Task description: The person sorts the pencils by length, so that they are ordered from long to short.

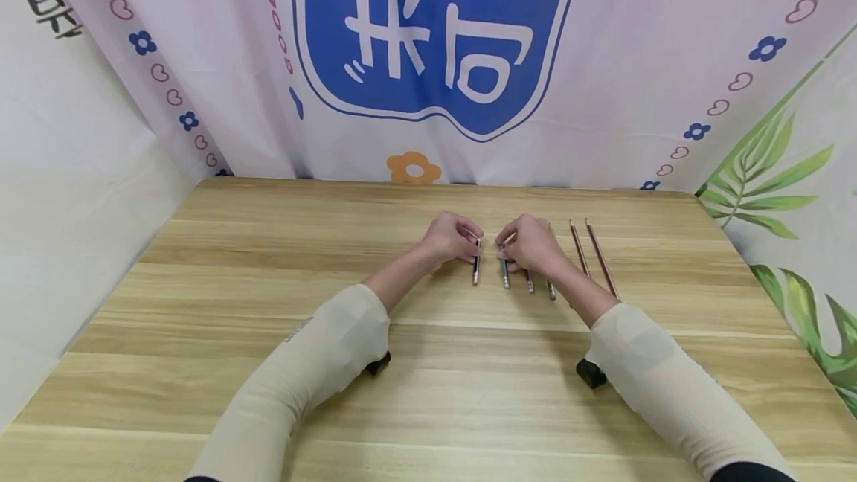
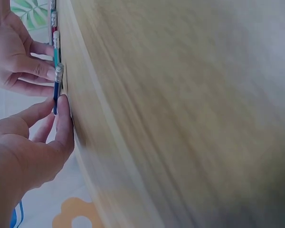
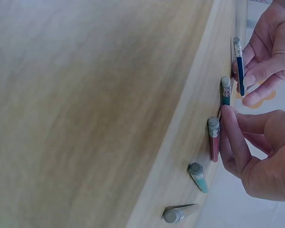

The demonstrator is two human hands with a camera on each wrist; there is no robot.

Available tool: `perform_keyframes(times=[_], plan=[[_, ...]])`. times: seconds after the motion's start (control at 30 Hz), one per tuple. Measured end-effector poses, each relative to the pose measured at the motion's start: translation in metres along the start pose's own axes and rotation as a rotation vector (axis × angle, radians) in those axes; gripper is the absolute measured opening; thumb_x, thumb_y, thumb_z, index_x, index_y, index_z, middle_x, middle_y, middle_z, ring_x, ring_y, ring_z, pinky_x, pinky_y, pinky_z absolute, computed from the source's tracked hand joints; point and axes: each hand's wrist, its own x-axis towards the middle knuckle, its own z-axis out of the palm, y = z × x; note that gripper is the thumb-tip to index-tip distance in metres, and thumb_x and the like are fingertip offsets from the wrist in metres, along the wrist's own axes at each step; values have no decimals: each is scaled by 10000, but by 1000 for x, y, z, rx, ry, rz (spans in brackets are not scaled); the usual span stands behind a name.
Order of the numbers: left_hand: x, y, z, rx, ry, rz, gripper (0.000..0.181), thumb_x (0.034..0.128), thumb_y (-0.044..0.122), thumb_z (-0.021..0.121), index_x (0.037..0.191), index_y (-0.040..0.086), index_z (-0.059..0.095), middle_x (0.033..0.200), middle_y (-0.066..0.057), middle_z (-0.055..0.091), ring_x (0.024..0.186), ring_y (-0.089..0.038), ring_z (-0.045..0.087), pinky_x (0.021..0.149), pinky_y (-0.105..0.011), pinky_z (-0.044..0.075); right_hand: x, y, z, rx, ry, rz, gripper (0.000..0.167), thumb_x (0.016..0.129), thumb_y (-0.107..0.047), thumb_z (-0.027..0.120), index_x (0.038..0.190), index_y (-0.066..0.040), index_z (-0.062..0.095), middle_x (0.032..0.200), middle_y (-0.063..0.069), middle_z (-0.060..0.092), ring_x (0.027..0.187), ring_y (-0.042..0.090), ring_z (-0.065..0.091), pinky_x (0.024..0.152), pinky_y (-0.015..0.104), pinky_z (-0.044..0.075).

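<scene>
My left hand pinches a dark blue pencil between thumb and fingers, with its eraser end toward me. Just to the right, my right hand pinches a teal-green pencil, which lies roughly parallel to the dark one with a small gap between. In the right wrist view, a red pencil lies beside the right hand's fingers, and another green pencil is farther along the row. The right hand and forearm partly cover these pencils in the head view.
Two reddish-brown pencils lie slanted on the wooden table, right of the right hand, partly behind the forearm. A printed curtain hangs along the table's far edge. Black straps or mounts show under the sleeves.
</scene>
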Motion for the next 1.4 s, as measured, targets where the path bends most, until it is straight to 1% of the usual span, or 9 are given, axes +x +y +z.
perform_keyframes(times=[0.33, 0.47, 0.63, 0.8, 0.97, 1.13, 1.4], plan=[[4, 0, 7, 42, 15, 21, 325, 830, -229, 706, 1144, -157, 663, 865, -100, 591, 649, -170, 621, 698, -297, 669, 0, 0, 0, 2, -2, 3, 222, 888, 64, 757, 1110, 76, 747, 990, 221, 753, 631, 156, 724, 605, 285, 660], [5, 1, 9, 99, 15, 34, 314, 829, -217, 712, 1131, -148, 665, 887, -108, 601, 638, -169, 628, 694, -288, 667, 0, -1, 0, 1, -3, 8, 220, 891, 62, 755, 1110, 73, 747, 993, 221, 752, 631, 157, 724, 602, 284, 660], [5, 2, 13, 176, 25, 49, 293, 831, -201, 719, 1113, -134, 677, 957, -170, 655, 637, -167, 646, 679, -268, 662, 0, -1, 0, 0, -2, 10, 221, 891, 61, 755, 1111, 69, 748, 1001, 222, 752, 636, 156, 726, 601, 280, 659], [4, 4, 16, 246, 37, 57, 279, 833, -189, 726, 1104, -133, 688, 984, -209, 680, 639, -168, 647, 649, -246, 653, 0, -1, 0, -1, 1, 13, 223, 894, 63, 749, 1116, 71, 747, 995, 221, 753, 624, 149, 721, 594, 272, 656], [2, 6, 18, 296, 32, 81, 273, 836, -191, 727, 1103, -148, 690, 1040, -252, 695, 665, -187, 666, 647, -244, 653, 0, -1, 0, -1, 4, 12, 222, 897, 62, 745, 1118, 68, 746, 989, 218, 753, 619, 150, 720, 592, 269, 654], [1, 6, 16, 311, 25, 105, 284, 822, -197, 736, 1099, -152, 699, 1074, -256, 715, 684, -186, 675, 647, -226, 649, 0, -1, -1, -8, 3, 8, 225, 901, 58, 745, 1125, 69, 745, 989, 219, 751, 623, 151, 720, 588, 259, 651], [-1, 5, 13, 256, -4, 97, 328, 794, -211, 754, 1111, -163, 689, 1026, -247, 709, 650, -147, 639, 663, -233, 653, -2, -1, -1, 8, -5, 24, 238, 908, 61, 736, 1145, 74, 735, 1029, 228, 744, 652, 158, 726, 612, 267, 657]])
